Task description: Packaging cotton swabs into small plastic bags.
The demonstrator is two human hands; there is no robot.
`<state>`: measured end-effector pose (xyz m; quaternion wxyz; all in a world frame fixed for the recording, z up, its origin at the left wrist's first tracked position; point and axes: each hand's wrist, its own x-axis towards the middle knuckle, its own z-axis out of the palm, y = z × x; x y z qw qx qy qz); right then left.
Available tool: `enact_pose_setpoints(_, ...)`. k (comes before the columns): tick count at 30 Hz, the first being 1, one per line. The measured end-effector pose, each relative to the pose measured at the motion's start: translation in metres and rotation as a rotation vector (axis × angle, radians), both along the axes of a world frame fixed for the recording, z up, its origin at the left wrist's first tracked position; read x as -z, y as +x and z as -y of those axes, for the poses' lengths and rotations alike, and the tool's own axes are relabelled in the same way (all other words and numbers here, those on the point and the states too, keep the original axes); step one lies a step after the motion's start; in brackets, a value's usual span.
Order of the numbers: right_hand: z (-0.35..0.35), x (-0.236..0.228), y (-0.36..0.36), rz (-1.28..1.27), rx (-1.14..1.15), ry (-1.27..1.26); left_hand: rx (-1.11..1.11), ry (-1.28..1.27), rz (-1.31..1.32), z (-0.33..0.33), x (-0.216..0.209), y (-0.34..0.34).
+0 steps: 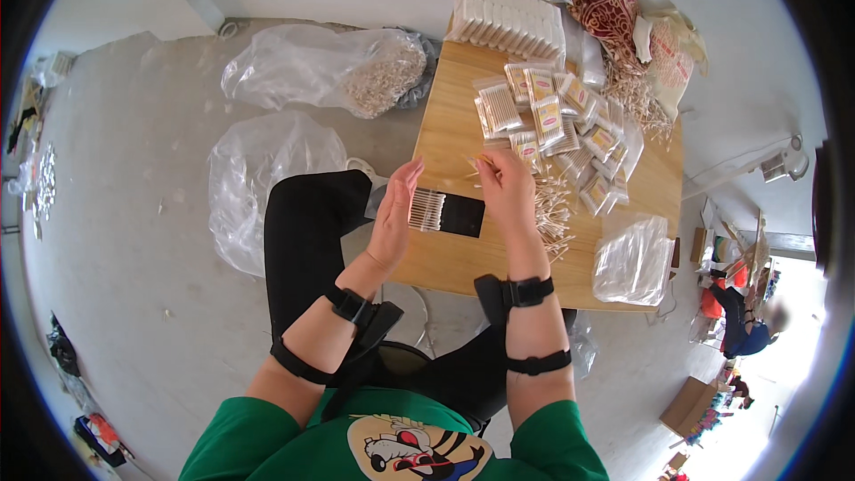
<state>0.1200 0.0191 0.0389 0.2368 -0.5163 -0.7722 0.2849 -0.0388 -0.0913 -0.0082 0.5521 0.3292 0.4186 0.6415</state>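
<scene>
On the wooden table, a small black tray [463, 216] carries a row of cotton swabs [427, 210] lying side by side at its left end. My left hand [392, 218] stands on edge beside that end, fingers stretched out and nothing gripped. Above the tray's right side, my right hand [509, 194] has thumb and fingers pinched together on what look like a few cotton swabs [475, 163]; their far parts are hard to make out. Loose cotton swabs [552, 216] lie in a heap just right of that hand.
Filled swab packets [545, 107] are piled behind my right hand. White stacked bundles [508, 20] stand at the table's far end, near a patterned cloth sack [610, 4]. Clear empty bags [632, 258] lie at the right edge. Large plastic bags [276, 178] rest on the floor at left.
</scene>
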Motion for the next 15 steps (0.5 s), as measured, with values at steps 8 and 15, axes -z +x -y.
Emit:
enact_pose_setpoints(8, 0.024, 0.011, 0.017, -0.315, 0.436, 0.092, -0.007, -0.002, 0.015, -0.001, 0.0, 0.003)
enact_pose_setpoints(15, 0.076, 0.026, -0.01, -0.255, 0.265, -0.215, -0.049, -0.009, 0.051, -0.001, 0.006, 0.003)
